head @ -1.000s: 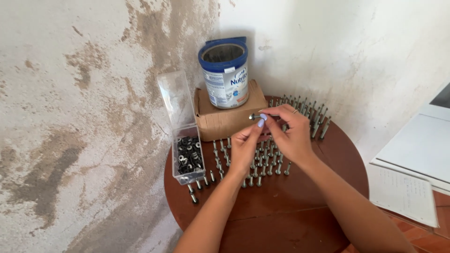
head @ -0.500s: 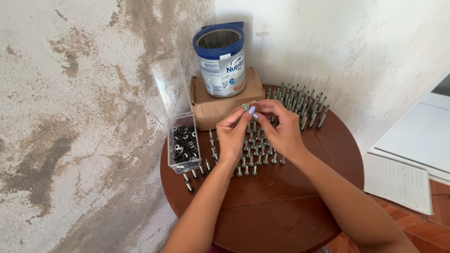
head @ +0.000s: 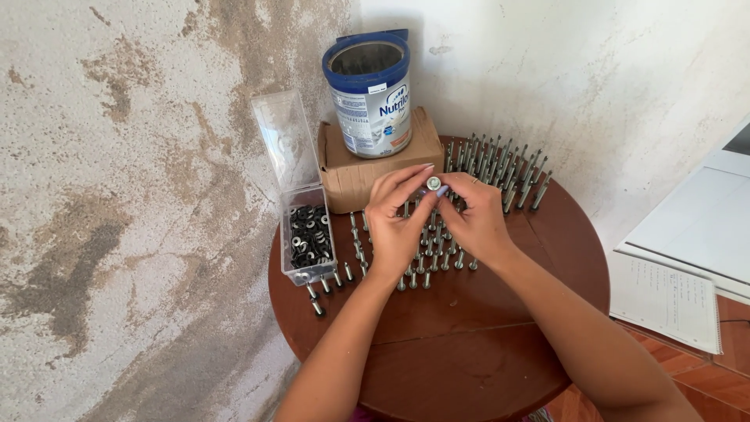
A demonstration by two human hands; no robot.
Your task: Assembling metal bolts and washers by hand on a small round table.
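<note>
Both hands meet over a round brown table (head: 500, 328). My left hand (head: 394, 223) and my right hand (head: 473, 219) pinch one metal bolt (head: 433, 184) between their fingertips, its round head facing the camera. Beneath the hands stand several upright bolts (head: 426, 262) in rows. More bolts (head: 500, 168) stand at the table's far right side. A clear plastic box (head: 308, 242) with its lid up holds dark washers, just left of my left hand.
A blue-rimmed tin can (head: 371, 94) sits on a cardboard box (head: 375, 156) at the table's back, against a stained plaster wall. A lined notebook (head: 664, 301) and a white panel (head: 703, 215) lie to the right, off the table.
The hands have stayed together on the bolt, turning it so its head now faces up toward the camera. The view has shifted slightly.
</note>
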